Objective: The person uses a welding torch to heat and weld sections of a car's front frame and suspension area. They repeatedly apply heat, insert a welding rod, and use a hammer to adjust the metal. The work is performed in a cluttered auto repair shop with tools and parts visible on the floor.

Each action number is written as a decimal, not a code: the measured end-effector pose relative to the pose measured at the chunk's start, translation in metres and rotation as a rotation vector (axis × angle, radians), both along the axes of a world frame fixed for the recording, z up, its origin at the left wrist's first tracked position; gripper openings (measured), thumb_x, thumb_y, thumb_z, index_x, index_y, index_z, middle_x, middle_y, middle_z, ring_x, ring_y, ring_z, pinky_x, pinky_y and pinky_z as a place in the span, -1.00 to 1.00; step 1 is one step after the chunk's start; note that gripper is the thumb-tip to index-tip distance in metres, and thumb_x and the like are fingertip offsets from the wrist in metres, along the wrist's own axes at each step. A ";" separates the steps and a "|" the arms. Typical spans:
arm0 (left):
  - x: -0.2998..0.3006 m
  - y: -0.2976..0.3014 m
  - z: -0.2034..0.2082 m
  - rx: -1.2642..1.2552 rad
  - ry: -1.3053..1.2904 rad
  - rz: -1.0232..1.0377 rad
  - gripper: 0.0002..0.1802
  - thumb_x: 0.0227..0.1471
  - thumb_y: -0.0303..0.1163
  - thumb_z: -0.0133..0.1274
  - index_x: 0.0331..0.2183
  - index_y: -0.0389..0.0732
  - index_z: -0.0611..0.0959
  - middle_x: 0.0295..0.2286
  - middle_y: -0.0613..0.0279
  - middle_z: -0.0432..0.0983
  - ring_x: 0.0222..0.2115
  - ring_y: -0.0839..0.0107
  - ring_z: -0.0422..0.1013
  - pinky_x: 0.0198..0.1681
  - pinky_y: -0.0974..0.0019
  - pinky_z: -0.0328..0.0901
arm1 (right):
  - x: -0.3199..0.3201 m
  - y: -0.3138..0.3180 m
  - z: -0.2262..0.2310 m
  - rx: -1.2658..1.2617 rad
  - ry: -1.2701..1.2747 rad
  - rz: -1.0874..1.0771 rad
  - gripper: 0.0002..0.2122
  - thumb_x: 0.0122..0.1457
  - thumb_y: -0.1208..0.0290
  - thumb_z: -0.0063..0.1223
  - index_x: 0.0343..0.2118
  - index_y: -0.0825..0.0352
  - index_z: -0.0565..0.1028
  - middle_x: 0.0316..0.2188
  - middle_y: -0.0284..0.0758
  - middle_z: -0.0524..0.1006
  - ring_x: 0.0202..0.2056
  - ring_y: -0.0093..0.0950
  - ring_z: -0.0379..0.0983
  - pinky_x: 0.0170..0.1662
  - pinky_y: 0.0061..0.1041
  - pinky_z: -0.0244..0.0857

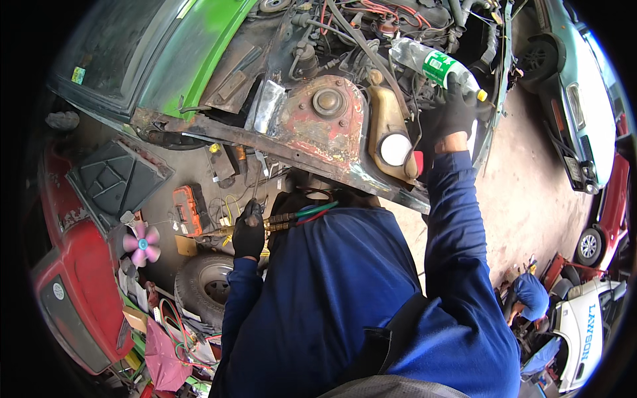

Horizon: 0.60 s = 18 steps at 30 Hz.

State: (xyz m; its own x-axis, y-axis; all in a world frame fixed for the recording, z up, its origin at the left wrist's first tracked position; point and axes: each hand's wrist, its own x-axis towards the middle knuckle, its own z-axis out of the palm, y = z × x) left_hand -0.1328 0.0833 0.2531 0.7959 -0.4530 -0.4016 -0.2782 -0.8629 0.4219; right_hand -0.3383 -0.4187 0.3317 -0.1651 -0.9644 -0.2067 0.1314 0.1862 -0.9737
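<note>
Here's the clear plastic bottle (413, 54), tilted above the engine (415, 16), its yellow cap (482, 95) pointing down and right. Thin-walled, by the look of it: it ought to be light, soft enough to dent, slick under a glove, and unlikely to break. How full it is, I can't tell. Best hold, I'd say, is the firmer shoulder by the cap, or the green label (438, 66) with a gentle squeeze.

And the gloved right hand (456, 113) is there, fingers curled around the cap end; how hard they press, I can't tell. Just beside it sits a tan tank (387, 106) with a white lid (395, 149).

Farther out, the left hand (249, 233), fingers closed round what looks like a brass torch (281, 218), green and red hoses (318, 211) trailing toward the lap.
</note>
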 end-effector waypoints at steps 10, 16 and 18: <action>-0.009 -0.016 0.034 0.031 -0.061 0.101 -0.50 0.47 0.00 0.02 0.18 -0.10 0.72 0.00 -0.19 0.71 0.05 -0.19 0.60 0.14 -0.05 0.46 | -0.045 -0.129 -0.065 0.201 -0.218 -0.403 -0.51 0.31 0.15 0.38 0.16 0.35 0.52 0.02 -0.16 0.71 -0.08 -0.17 0.71 -0.10 -0.11 0.67; -0.010 -0.014 0.026 -0.017 -0.052 0.124 -0.49 0.46 0.01 0.04 0.16 -0.12 0.74 0.04 -0.15 0.70 0.08 -0.18 0.59 0.17 -0.02 0.46 | -0.048 -0.164 -0.141 0.062 -0.628 -0.297 -0.54 0.27 0.34 0.43 0.17 0.27 0.50 -0.03 -0.18 0.71 -0.12 -0.16 0.73 -0.05 -0.14 0.68; -0.010 -0.012 0.022 0.002 -0.009 0.125 -0.49 0.45 0.02 0.05 0.16 -0.11 0.74 0.04 -0.14 0.70 0.08 -0.19 0.59 0.17 -0.03 0.46 | -0.039 -0.165 -0.150 0.094 -0.544 -0.326 -0.53 0.21 0.31 0.50 0.13 0.27 0.54 -0.07 -0.19 0.72 -0.15 -0.19 0.74 -0.06 -0.16 0.68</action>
